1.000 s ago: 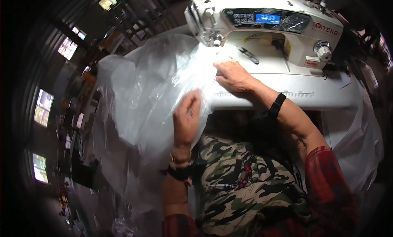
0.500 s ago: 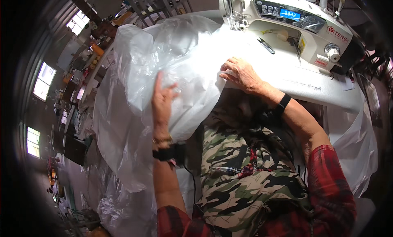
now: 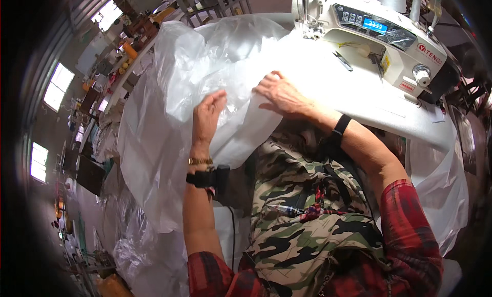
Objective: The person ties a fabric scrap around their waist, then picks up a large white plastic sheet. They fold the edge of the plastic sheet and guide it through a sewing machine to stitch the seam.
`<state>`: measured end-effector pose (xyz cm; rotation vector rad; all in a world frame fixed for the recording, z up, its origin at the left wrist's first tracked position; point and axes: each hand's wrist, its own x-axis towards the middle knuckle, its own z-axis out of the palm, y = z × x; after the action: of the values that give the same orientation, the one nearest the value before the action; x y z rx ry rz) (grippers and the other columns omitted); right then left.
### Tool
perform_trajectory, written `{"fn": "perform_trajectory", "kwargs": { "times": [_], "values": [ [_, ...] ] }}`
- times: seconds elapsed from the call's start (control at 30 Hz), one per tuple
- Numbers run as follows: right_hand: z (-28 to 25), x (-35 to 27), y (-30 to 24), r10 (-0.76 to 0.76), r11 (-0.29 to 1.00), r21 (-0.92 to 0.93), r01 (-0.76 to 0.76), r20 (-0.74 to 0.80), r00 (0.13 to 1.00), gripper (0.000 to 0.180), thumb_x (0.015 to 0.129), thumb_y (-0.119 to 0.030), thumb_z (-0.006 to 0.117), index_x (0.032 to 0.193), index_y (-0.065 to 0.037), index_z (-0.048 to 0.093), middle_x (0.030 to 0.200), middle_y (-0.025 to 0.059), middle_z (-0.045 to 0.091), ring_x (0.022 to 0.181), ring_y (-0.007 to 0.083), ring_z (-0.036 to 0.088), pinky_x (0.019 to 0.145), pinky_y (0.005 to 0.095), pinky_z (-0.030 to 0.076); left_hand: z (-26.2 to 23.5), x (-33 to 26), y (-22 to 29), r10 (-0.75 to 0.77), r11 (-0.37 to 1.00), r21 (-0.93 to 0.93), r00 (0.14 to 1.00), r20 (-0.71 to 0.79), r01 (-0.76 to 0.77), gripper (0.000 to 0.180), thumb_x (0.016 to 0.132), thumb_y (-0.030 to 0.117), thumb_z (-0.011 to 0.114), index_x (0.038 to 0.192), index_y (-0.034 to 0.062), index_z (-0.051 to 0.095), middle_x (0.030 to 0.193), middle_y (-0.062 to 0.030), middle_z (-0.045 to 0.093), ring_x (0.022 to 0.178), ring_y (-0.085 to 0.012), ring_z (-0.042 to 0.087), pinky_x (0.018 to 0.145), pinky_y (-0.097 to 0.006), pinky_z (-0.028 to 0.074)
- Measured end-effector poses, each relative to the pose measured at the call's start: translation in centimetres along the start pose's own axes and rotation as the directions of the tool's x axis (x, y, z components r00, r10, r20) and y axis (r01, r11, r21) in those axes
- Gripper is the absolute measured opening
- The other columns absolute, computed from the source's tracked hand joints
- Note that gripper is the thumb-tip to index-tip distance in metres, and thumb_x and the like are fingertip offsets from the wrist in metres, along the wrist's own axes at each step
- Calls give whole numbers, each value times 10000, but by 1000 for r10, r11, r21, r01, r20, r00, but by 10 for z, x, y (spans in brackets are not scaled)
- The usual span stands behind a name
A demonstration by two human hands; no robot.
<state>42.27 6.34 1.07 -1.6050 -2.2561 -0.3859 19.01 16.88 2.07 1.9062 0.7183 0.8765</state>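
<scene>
Plastic sheet: 1 large, pale, see-through piece, heaped and creased to the left of the sewing machine.
Work so far: the sheet reaches toward the machine's needle end; glare there hides any seam, so what is done and what is left cannot be told.
Left hand: left of the machine, over the sheet, fingers loosely bent; whether it pinches plastic cannot be told.
Right hand: nearer the machine, fingers bent over the sheet; whether they grasp it cannot be told.
Snips: on the table, under the machine's arm.
Containers: none can be made out beside the machine; an orange item far left of it is too small to identify.
</scene>
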Motion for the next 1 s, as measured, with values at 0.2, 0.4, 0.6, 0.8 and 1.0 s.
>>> {"fn": "perform_trajectory", "kwargs": {
  "times": [0.2, 0.4, 0.6, 0.8, 1.0],
  "values": [
    [1, -7, -29, -87, 995, -38, 91, 90, 992, 168, 881, -249, 606, 940, -92, 590, 877, 43, 593, 916, 214, 600, 887, 399, 413, 17, -62, 7, 197, 887, 383, 962, 188, -256, 324, 823, 119, 721, 1114, 5, 635, 1018, -121, 665, 954, -258, 647, 812, -331, 505],
    [-31, -33, -22, -169, 958, 252, 135, 117, 979, 102, 822, -211, 618, 826, -109, 608, 821, 53, 567, 871, 226, 590, 793, 373, 425, 15, -95, 3, 190, 791, 573, 976, 106, -216, 217, 746, 92, 736, 925, 22, 635, 906, -136, 625, 845, -369, 596, 733, -400, 480],
    [-56, -69, -14, -174, 954, 230, 192, -97, 980, 153, 825, -227, 649, 869, -86, 606, 868, 53, 573, 893, 230, 587, 771, 373, 455, -5, -124, 30, 337, 640, 674, 923, 186, -369, 163, 699, 31, 692, 850, 35, 632, 800, -133, 604, 775, -380, 570, 693, -431, 453],
    [-25, -104, -55, -253, 957, 194, 215, 195, 948, 119, 857, -205, 598, 925, -111, 574, 870, 38, 563, 865, 190, 563, 754, 341, 435, 26, -184, 47, 31, 742, 536, 819, 573, -403, 186, 767, 191, 709, 743, 37, 608, 741, -132, 602, 720, -354, 591, 665, -428, 454],
    [-19, -119, -69, -257, 948, 257, 189, 264, 930, 123, 828, -199, 606, 882, -104, 551, 846, 27, 553, 877, 188, 564, 761, 339, 415, 57, -182, 54, -20, 705, 565, 783, 622, -430, 229, 876, 237, 628, 785, 30, 597, 716, -137, 588, 678, -339, 606, 625, -431, 474]
  ]
}}
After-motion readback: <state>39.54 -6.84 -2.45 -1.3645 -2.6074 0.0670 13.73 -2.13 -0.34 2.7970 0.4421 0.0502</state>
